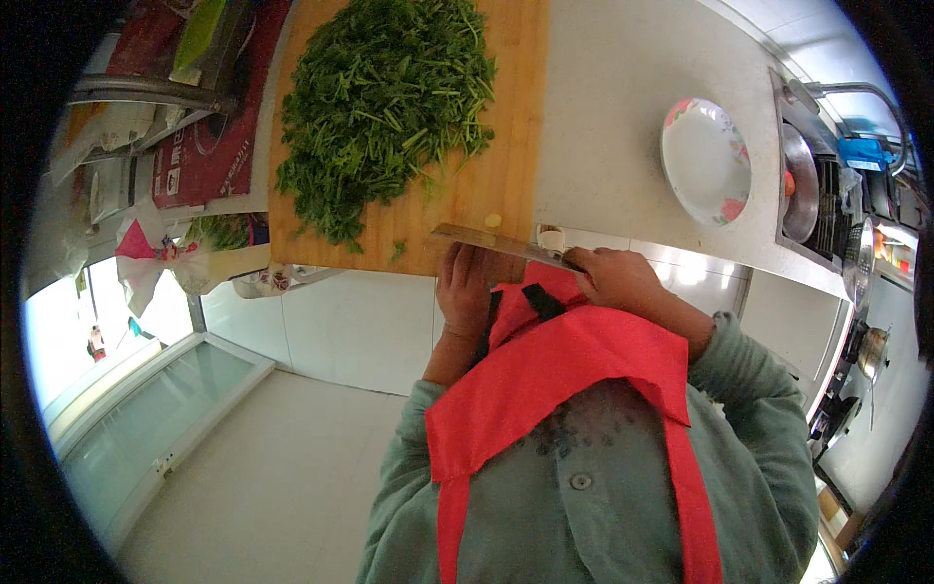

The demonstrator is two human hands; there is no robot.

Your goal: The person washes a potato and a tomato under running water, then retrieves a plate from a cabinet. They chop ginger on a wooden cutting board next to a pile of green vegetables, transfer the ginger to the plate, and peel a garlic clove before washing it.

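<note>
My right hand point(620, 277) grips the handle of a kitchen knife point(503, 244), likely a cleaver, its blade crossing the near edge of the wooden cutting board point(408, 248). Close against the blade's near side, my left hand point(465, 285) rests with fingers bent at the board's edge. Whatever lies under those fingers is hidden. A small pale yellow slice point(493, 220) sits on the board just beyond the blade. Chopped leafy greens point(387, 102) form a large heap over the far left of the board. Some green scraps point(398, 250) lie nearer to me.
Right of the board, a floral-rimmed white dish point(706, 162) rests on the countertop point(606, 87). Farther right is a sink holding a metal basin point(800, 182). A small whitish object point(551, 238) sits by the counter edge. At left stand a metal rack point(146, 91) and plastic bags point(146, 255).
</note>
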